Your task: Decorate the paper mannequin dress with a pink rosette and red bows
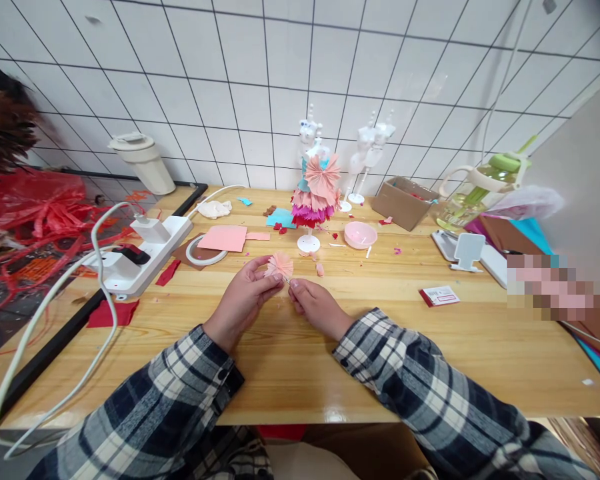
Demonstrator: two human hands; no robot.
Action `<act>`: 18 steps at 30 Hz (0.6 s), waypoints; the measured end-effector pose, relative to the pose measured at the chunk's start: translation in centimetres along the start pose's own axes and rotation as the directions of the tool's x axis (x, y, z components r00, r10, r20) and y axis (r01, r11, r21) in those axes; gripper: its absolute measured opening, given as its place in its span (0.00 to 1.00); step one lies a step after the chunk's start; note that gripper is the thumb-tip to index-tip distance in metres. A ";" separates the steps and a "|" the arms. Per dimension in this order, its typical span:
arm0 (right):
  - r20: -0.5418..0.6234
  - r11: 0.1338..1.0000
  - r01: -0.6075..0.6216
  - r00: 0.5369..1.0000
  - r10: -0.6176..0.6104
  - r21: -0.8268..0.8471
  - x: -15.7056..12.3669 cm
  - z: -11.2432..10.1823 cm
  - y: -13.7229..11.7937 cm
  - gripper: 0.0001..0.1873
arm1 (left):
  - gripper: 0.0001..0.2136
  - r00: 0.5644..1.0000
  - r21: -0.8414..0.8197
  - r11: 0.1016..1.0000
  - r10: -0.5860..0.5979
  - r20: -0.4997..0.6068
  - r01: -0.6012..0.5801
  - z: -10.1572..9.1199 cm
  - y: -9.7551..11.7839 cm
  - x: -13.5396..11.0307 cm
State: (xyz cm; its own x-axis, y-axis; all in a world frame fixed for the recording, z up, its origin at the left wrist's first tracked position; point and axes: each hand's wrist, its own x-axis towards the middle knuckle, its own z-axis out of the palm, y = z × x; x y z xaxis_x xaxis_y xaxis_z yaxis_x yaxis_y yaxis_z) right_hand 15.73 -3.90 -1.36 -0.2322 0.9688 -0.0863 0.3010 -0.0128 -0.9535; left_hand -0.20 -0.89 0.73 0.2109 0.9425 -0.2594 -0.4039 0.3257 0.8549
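Observation:
My left hand (250,291) pinches a small pleated pink paper fan (280,265) between thumb and fingers, its folds spread upward. Close beside it, my right hand (314,303) is closed at the fan's lower end; a thin tip shows at its fingertips, too small to name. Behind both hands stands a white mini dress form (309,133) on a round base. Its paper dress (314,200) has magenta, pink and blue ruffles and a large pink pleated fan at the chest. Pink paper sheets (223,238) lie to the left, partly over a roll of white tape (195,256).
A power strip (155,257) with looping white cables lies left, near a cream tumbler (144,163). A pink bowl (361,235), cardboard box (404,202), green-lidded bottle (485,190) and white phone stand (469,252) are on the right. Paper scraps are scattered around the dress form.

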 end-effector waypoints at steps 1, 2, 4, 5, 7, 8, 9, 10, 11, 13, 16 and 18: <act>-0.002 1.000 0.001 1.000 -0.001 -0.007 0.1 0.0 0.0 0.19 | 0.26 1.000 0.000 1.000 0.000 -0.002 0.000 0.0 0.0 0.0; -0.004 1.000 0.002 1.000 -0.002 -0.014 0.1 0.0 0.1 0.19 | 0.26 1.000 0.001 1.000 -0.002 -0.003 0.002 0.0 0.0 0.0; -0.003 1.000 0.011 1.000 -0.011 -0.024 0.3 0.1 0.3 0.19 | 0.26 1.000 0.006 1.000 -0.008 -0.004 0.008 -0.1 0.0 0.0; -0.001 1.000 0.017 1.000 -0.017 -0.026 0.3 0.1 0.4 0.19 | 0.26 1.000 0.010 1.000 -0.011 -0.002 0.011 -0.1 0.0 0.1; 0.006 1.000 0.024 1.000 -0.024 -0.018 0.3 0.0 0.5 0.19 | 0.25 1.000 0.017 1.000 -0.010 -0.001 0.010 -0.1 0.0 0.1; 0.010 1.000 0.019 1.000 -0.019 -0.004 0.3 0.0 0.5 0.19 | 0.25 1.000 0.019 1.000 -0.006 -0.004 0.006 -0.1 0.1 0.1; 0.018 1.000 0.006 1.000 -0.007 0.018 0.2 0.0 0.4 0.20 | 0.25 1.000 0.019 1.000 -0.002 -0.007 0.002 -0.1 0.1 0.1; 0.028 0.999 -0.014 1.000 0.013 0.048 0.1 -0.1 0.3 0.20 | 0.25 1.000 0.018 1.000 0.001 -0.011 -0.001 -0.1 0.1 0.1; 0.041 0.996 -0.041 0.998 0.038 0.082 0.0 -0.2 0.1 0.20 | 0.25 1.000 0.018 1.000 0.004 -0.015 -0.004 -0.2 0.2 0.1; 0.071 0.985 -0.096 0.994 0.087 0.144 -0.2 -0.3 -0.3 0.21 | 0.25 1.000 0.023 1.000 0.008 -0.018 -0.008 -0.2 0.3 0.1; 0.089 0.978 -0.122 0.990 0.109 0.166 -0.3 -0.4 -0.6 0.21 | 0.27 1.000 0.054 0.999 0.009 -0.013 -0.009 -0.3 0.3 0.1; 0.084 0.983 -0.105 0.992 0.093 0.152 -0.2 -0.4 -0.4 0.21 | 0.28 1.000 0.081 0.997 0.008 0.001 -0.008 -0.3 0.3 0.1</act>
State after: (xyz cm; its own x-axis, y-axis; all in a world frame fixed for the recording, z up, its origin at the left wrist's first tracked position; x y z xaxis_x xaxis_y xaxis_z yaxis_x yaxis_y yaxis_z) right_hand 16.02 -3.97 -0.81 -0.2803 0.9392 -0.1983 0.1797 -0.1516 -0.9720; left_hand -0.59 -0.70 0.87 0.2088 0.9450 -0.2516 -0.3319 0.3105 0.8907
